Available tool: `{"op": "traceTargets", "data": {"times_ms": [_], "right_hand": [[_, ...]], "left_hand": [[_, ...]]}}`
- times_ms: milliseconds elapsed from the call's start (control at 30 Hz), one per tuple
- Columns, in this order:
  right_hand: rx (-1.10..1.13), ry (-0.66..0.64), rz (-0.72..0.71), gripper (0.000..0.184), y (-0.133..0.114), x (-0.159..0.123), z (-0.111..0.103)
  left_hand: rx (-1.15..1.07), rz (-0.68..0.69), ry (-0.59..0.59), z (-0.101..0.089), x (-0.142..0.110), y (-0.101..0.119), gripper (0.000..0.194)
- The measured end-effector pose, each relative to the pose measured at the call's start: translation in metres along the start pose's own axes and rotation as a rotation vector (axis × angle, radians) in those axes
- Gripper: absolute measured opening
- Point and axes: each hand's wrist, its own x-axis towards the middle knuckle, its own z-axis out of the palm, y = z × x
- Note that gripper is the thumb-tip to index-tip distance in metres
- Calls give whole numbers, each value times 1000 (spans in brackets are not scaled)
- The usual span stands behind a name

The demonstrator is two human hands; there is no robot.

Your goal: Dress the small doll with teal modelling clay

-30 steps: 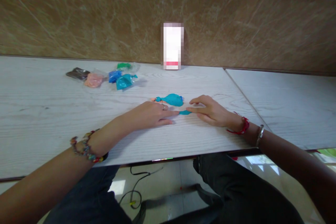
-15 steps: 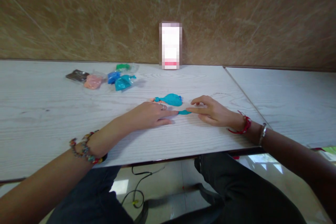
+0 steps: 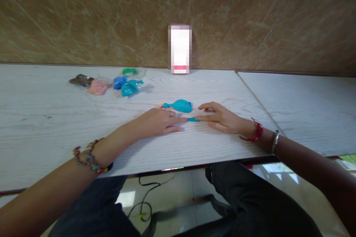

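Note:
A small flat strip of teal modelling clay [image 3: 193,119] lies on the white table between my two index fingers. My left hand [image 3: 155,121] rests palm down, its index fingertip touching the strip's left end and its thumb stretched out. From the other side my right hand [image 3: 224,118] reaches in with fingers apart, its index finger on the right end of the clay. Just beyond lies a flattened teal clay figure [image 3: 181,106], with a bit of blue at its right edge and peach clay at its left, partly behind my left hand.
Bagged clay lies at the back left: teal [image 3: 130,87], blue [image 3: 119,82], green [image 3: 129,71], pink [image 3: 98,86] and a dark brown packet [image 3: 81,80]. A phone [image 3: 180,50] with a blurred screen leans against the brown wall. The table's front edge runs above my legs.
My right hand has shifted slightly left, its index finger covering more of the clay strip. The left hand has barely moved.

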Motion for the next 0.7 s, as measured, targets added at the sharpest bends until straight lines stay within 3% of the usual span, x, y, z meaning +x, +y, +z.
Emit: {"op": "traceTargets", "data": {"times_ms": [400, 700], "right_hand": [[-100, -59, 23, 39, 2, -1, 1], [-79, -32, 3, 36, 2, -4, -4]], "left_hand": [[-3, -20, -39, -1, 0, 1, 39], [12, -15, -45, 0, 0, 0, 40]]}}
